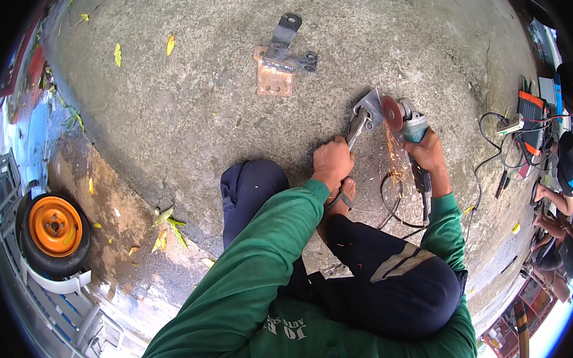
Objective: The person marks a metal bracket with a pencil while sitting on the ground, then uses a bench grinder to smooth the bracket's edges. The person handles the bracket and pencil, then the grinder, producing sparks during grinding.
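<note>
The left hand (332, 159) gripped pliers (356, 129) clamping a metal piece (370, 106) while the right hand (425, 151) clasped a sparking grinder (411, 130).

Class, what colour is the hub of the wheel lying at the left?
Orange hub, inside a black tyre; the head view shows it.

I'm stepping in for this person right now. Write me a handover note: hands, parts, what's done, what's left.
Left hand: grips locking pliers clamped on a small metal plate, held on the concrete.
Right hand: holds the angle grinder; its disc is on the plate, sparks flying.
Done: grinding under way; extent unclear.
Left: finish it. A rusty bracket lies untouched beyond.
</note>
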